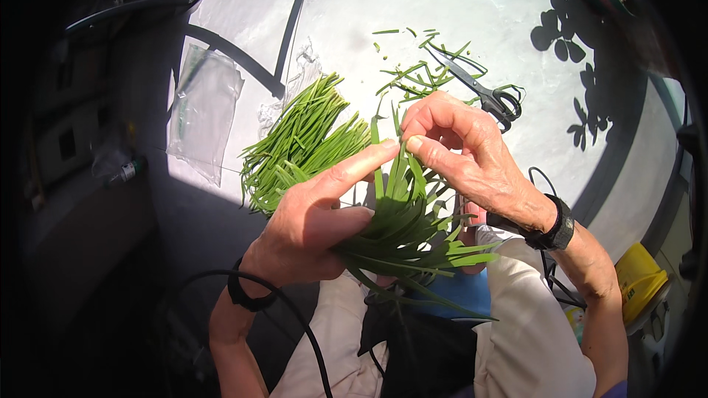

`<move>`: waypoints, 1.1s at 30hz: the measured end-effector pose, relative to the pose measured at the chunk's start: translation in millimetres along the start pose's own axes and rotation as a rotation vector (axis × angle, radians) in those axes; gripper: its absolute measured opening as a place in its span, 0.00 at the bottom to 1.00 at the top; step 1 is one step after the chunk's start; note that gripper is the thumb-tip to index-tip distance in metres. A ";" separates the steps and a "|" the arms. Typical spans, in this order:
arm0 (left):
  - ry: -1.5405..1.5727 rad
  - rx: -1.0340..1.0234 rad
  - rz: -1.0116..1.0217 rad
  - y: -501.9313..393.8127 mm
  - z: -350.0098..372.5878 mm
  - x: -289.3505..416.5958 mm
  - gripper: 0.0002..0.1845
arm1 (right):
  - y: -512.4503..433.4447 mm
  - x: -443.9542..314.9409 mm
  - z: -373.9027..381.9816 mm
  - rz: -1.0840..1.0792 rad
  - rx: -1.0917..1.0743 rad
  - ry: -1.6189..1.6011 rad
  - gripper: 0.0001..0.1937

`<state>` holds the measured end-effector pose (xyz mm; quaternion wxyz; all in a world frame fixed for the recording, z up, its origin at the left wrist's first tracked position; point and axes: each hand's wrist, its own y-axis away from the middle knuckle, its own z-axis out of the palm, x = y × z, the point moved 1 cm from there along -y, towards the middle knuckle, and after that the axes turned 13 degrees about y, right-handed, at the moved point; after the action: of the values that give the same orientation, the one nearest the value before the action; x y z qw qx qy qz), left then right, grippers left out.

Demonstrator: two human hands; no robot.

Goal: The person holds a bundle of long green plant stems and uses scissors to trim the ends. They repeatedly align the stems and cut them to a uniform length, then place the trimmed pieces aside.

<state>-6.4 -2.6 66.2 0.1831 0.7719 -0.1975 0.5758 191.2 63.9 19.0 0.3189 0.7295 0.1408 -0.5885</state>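
Note:
A bunch of flat green leaves, likely garlic chives (398,226), is held in my left hand (315,221), its index finger pointing out along the leaves. The thumb and index finger of my right hand (470,155) pinch a leaf near the bunch's upper end. A pile of similar green stalks (304,138) lies on the pale floor, just beyond my left hand. Cut green scraps (420,77) are scattered beyond my right hand. Among them rest scissors with black handles (481,88), their blades pointing away to the upper left.
A clear plastic bag (204,116) lies flat at the left, and crumpled clear film (287,88) sits beside the pile. A yellow container (639,282) stands at the lower right. Black cables run past both arms. A bottle (130,169) is in shadow at far left.

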 end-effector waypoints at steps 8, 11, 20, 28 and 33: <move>-0.294 0.134 -0.096 4.3 -8.1 -2.5 0.14 | -0.1 4.3 -15.6 0.085 0.022 -0.005 0.04; -0.428 0.135 -0.150 5.9 -9.8 -1.1 0.09 | -2.1 4.1 -16.4 0.101 0.006 -0.050 0.05; -0.423 0.014 -0.083 4.5 -8.9 -3.7 0.16 | -2.7 -5.6 -4.1 0.228 -0.035 -0.509 0.06; -0.282 -0.026 -0.047 7.5 -2.4 -4.9 0.18 | -5.5 -6.0 0.2 0.155 0.024 -0.347 0.04; -0.267 -0.042 -0.098 11.4 -5.1 -5.5 0.18 | -5.9 -0.8 -3.3 0.012 -0.049 -0.245 0.07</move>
<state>-17.9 -9.2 62.9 0.1993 0.8464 -0.1939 0.4542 190.1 70.6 18.4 0.3551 0.6449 0.1107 -0.6677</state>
